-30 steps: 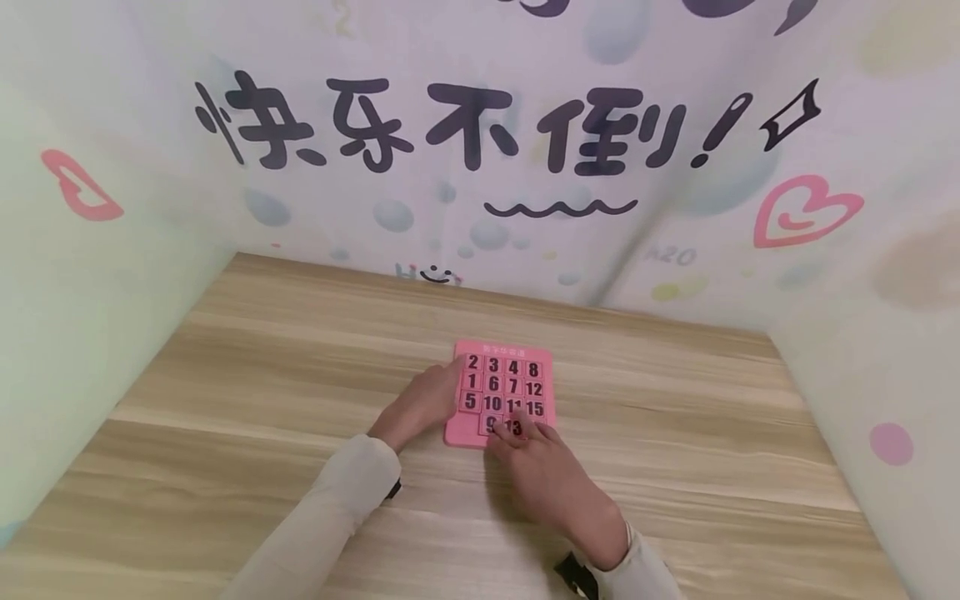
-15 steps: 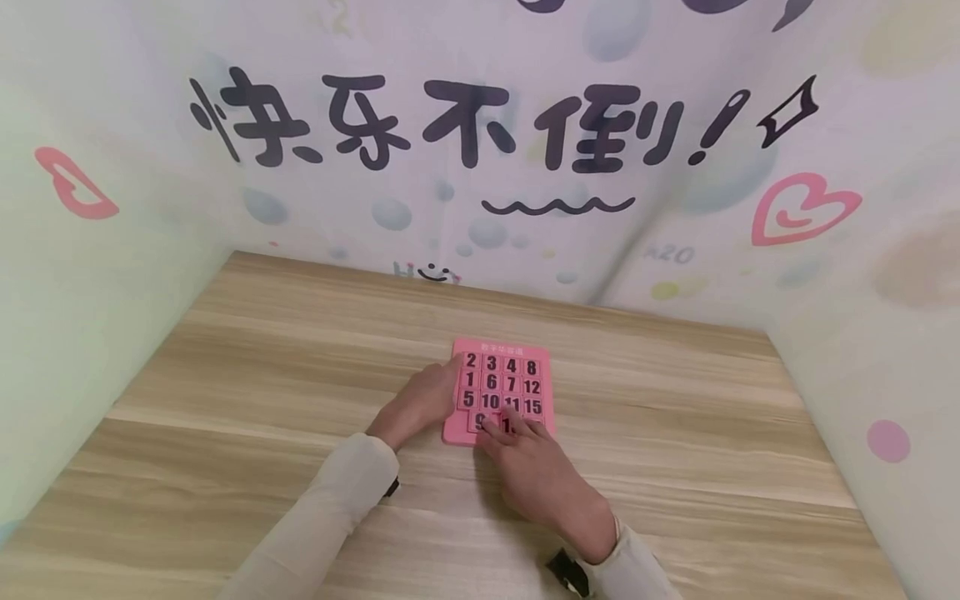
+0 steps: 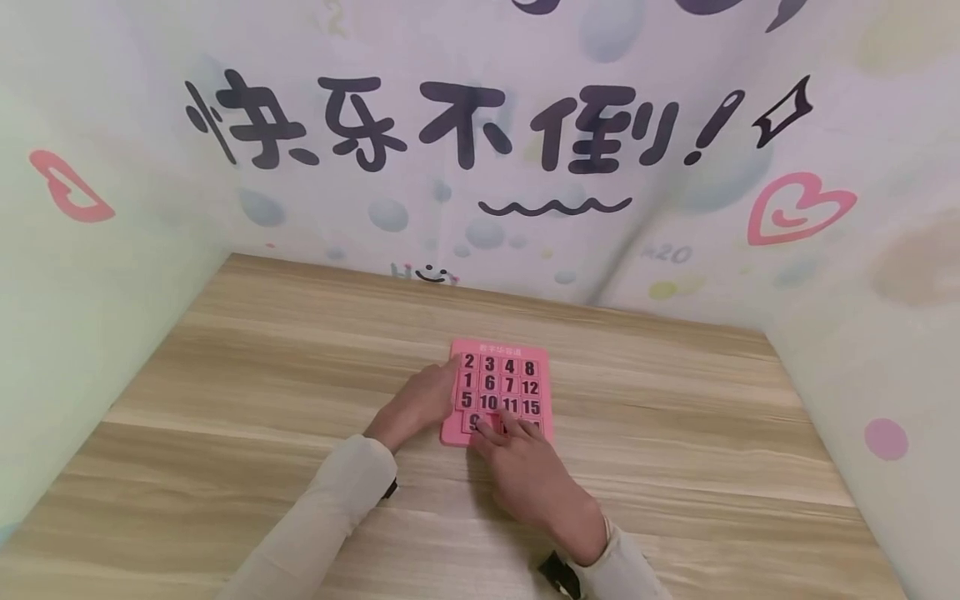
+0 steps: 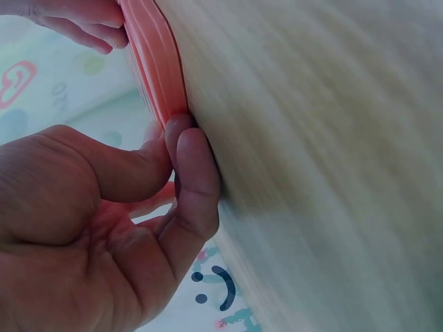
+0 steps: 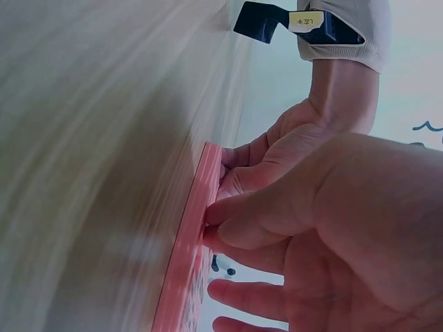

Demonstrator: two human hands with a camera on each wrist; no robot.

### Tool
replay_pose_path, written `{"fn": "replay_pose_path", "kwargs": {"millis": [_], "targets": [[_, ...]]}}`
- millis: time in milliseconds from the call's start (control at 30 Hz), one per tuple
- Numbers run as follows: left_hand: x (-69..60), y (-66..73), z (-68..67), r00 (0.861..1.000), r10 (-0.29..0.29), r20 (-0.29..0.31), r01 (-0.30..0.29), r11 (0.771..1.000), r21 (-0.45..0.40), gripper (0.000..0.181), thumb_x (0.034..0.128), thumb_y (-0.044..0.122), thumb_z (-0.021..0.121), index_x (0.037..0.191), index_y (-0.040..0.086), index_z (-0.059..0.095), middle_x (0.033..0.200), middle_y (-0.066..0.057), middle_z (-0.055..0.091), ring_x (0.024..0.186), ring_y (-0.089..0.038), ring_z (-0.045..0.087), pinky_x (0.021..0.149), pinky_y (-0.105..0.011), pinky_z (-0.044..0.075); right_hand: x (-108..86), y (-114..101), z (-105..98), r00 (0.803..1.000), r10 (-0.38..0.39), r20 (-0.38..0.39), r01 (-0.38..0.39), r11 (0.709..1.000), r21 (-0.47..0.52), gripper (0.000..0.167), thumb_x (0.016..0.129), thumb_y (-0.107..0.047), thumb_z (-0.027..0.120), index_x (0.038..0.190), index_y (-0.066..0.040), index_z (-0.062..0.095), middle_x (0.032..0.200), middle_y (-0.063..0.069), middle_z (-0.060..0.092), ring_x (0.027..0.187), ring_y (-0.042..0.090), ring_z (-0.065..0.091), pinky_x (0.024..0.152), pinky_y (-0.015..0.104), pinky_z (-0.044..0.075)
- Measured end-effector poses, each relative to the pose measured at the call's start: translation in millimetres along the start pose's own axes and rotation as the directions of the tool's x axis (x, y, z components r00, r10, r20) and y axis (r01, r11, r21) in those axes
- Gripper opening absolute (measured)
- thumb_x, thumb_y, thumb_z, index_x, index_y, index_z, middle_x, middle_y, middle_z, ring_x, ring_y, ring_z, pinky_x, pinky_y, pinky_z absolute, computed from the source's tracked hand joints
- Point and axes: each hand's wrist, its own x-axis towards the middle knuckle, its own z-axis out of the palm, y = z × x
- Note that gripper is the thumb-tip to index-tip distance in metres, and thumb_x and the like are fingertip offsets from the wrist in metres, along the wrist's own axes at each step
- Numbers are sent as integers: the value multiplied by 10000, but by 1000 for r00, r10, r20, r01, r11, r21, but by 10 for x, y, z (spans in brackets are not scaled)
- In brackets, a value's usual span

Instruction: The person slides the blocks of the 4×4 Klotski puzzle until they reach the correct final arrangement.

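A pink sliding number puzzle (image 3: 453,435) lies flat on the table. My left hand (image 3: 422,400) holds its left edge; in the left wrist view the thumb and fingers grip the pink side wall (image 4: 158,59). Across the near edge reaches my right hand (image 3: 528,477), its fingertips touching the bottom row by the 9 tile (image 3: 471,422). That tile sits below the 5 and 10, with a gap to its left. My right fingers partly cover the other bottom tiles. In the right wrist view, the thumb and index finger meet close together at the puzzle's edge (image 5: 181,266).
The wood-grain table (image 3: 300,333) runs back to a printed wall cloth (image 3: 420,217) with black characters and hearts. Pale walls stand at both sides. A black wrist device (image 5: 325,26) is strapped below the left sleeve.
The 9 tile has slid left along the bottom row, with my right fingertips moving left along with it. My left hand keeps its hold on the puzzle's edge.
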Motion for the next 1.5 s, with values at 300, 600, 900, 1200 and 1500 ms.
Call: {"fn": "replay_pose_path", "kwargs": {"millis": [300, 600, 900, 1200, 1500], "targets": [[-3, -11, -2, 1000, 3, -9, -3, 1000, -2, 679, 954, -40, 496, 1568, 13, 210, 879, -126, 566, 594, -165, 466, 509, -240, 384, 43, -40, 12, 1000, -9, -10, 9, 1000, -8, 448, 838, -101, 658, 1285, -128, 649, 1414, 45, 577, 1371, 362, 457, 1102, 504, 393], [-30, -28, 9, 1000, 11, -9, -12, 1000, -22, 678, 956, -41, 494, 1567, 7, 204, 804, -103, 533, 580, -159, 447, 498, -239, 372, 57, -44, 52, 1000, -9, 7, 9, 1000, 15, 488, 841, -118, 676, 1326, -143, 627, 1447, 32, 545, 1403, 345, 418, 1122, 516, 365], [-24, -19, 11, 1000, -8, 0, 8, 1000, -16, 707, 944, -41, 508, 1575, 33, 197, 859, -114, 565, 600, -168, 464, 520, -254, 402, -16, 59, 37, 999, -3, -52, 5, 1000, 24, 513, 842, -95, 654, 1349, -161, 625, 1419, 13, 573, 1368, 358, 463, 1095, 527, 392], [-18, 0, 10, 1000, -8, 4, 8, 1000, -15, 698, 951, -41, 508, 1570, 5, 188, 870, -117, 565, 588, -160, 464, 497, -239, 388, -218, 285, 84, 992, 94, -85, -95, 996, 3, 429, 921, -64, 553, 1337, -128, 636, 1404, 27, 586, 1356, 384, 468, 1062, 547, 415], [-16, 15, -3, 1000, -10, 5, 10, 999, -37, 730, 927, -62, 519, 1572, 14, 187, 913, -143, 584, 569, -159, 459, 477, -239, 390, -303, 360, 95, 993, 93, -77, -93, 996, -1, 438, 914, -27, 552, 1337, -109, 634, 1395, 46, 591, 1352, 382, 474, 1056, 538, 422]]}}
